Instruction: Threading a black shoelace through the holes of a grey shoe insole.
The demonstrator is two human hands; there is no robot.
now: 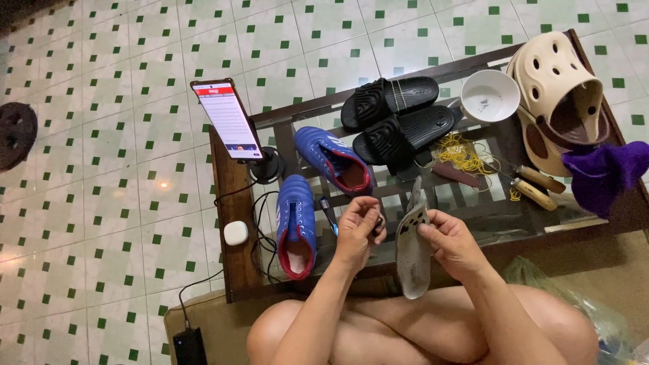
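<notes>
A grey perforated insole (413, 251) is held upright at the near edge of the glass-topped table (473, 66), at about 6 o'clock in the view. It is pinched along its upper edge by the right hand (454, 240), thumb over fingers. The left hand (358, 228) is raised just beside it, at its 9 o'clock, with fingertips drawn together on a small dark item that is too small to identify. Two blue football boots (297, 223) are laid at 9 o'clock of the hands, both empty inside, so the insole is judged to have been taken out and not yet refitted. A pair of black slides (399, 115) is set at 12 o'clock, with a white bowl (489, 94) and a beige clog (561, 94) toward 2 o'clock. Yellow rubber bands (463, 154), two wooden-handled tools (537, 186) and a purple cloth (605, 172) are spread at 3 o'clock. A phone on a stand (226, 120) is placed at 10 o'clock. No work on the slides or clog can be discerned.
</notes>
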